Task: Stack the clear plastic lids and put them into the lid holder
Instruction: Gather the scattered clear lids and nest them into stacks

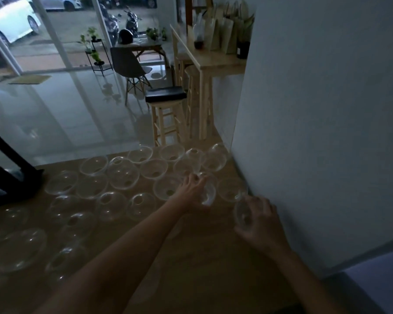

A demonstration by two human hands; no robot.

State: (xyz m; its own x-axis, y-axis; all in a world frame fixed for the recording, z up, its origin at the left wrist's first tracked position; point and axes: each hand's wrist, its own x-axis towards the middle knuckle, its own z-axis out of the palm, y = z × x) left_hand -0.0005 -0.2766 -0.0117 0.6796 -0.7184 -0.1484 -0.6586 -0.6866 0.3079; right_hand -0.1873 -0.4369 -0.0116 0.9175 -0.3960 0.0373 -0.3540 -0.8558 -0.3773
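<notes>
Several clear dome lids lie spread over a brown wooden counter (213,257), some dome up and some rim up. My left hand (192,191) reaches to the far right part of the spread and grips a clear lid (208,193) tilted on edge. My right hand (262,223) is closer to me beside the white wall, fingers curled around another clear lid (242,214). A loose lid (230,189) sits between both hands. A lid holder cannot be made out with certainty.
A black stand (11,175) rises at the counter's left edge. A white wall (315,132) borders the counter on the right. Beyond the counter are a wooden stool (166,103) with a black seat, a wooden bar table (213,60) with paper bags, and a grey chair (127,62).
</notes>
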